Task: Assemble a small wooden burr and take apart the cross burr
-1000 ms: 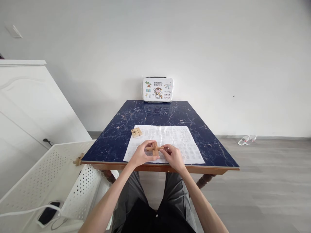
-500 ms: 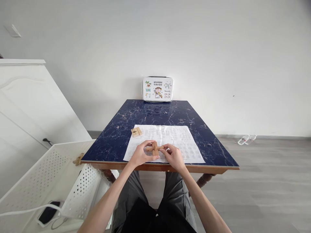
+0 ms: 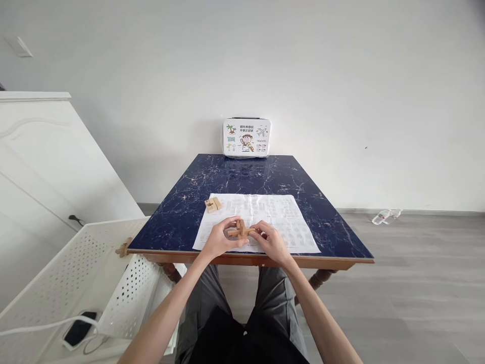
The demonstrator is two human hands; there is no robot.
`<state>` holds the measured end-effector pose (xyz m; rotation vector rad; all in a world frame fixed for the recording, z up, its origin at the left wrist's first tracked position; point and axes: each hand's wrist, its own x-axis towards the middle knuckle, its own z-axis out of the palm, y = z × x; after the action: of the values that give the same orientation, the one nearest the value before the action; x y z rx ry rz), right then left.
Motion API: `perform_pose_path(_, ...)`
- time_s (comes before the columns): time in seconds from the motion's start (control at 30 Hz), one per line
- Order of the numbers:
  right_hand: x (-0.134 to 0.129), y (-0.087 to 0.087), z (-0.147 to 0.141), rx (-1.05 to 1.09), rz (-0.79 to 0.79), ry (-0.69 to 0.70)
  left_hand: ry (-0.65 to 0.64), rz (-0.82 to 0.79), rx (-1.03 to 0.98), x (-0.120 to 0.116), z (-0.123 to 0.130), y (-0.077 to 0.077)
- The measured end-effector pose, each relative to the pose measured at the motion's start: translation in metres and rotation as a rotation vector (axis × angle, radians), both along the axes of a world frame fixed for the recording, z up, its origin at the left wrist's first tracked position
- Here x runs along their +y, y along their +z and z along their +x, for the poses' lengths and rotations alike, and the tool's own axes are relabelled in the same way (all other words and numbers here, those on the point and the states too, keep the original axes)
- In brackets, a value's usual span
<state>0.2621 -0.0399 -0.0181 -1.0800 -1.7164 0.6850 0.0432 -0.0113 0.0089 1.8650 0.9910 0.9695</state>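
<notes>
Between my hands is a wooden interlocking puzzle (image 3: 241, 231), made of crossed light-brown bars, held just above the near part of a printed paper sheet (image 3: 299, 227). My left hand (image 3: 220, 240) grips it from the left, thumb below and fingers above. The fingertips of my right hand (image 3: 271, 241) pinch the bar that sticks out on the right. Farther left, loose notched wooden blocks (image 3: 212, 205) lie together at the sheet's upper left corner. The small print on the sheet is too faint to read.
The sheet lies on a blue marbled table (image 3: 182, 202). A white cartoon-printed case (image 3: 247, 138) stands at its back against the wall. To the left are a white perforated basket (image 3: 132, 298), a phone (image 3: 80, 328) with a cable, and another wooden puzzle (image 3: 124, 247). Clear bottles (image 3: 385, 217) lie on the floor.
The wooden puzzle has tilted slightly between my hands, and its upper piece looks turned a little. Both hands keep their grip in nearly the same place.
</notes>
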Motion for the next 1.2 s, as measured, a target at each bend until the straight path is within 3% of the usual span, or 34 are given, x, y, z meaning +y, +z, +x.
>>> perform_pose_path(0.4, -0.004, 0.001, -0.004, 0.026, 0.023, -0.046, -0.02, 0.015, 0.016, 0.0, 0.001, 0.005)
perform_pose_path(0.6, -0.005, 0.003, -0.005, 0.026, 0.028, -0.044, -0.067, -0.072, 0.03, -0.002, -0.001, 0.008)
perform_pose_path(1.2, -0.009, 0.002, -0.01, 0.078, 0.083, -0.074, 0.037, -0.118, 0.041, -0.001, 0.001, 0.009)
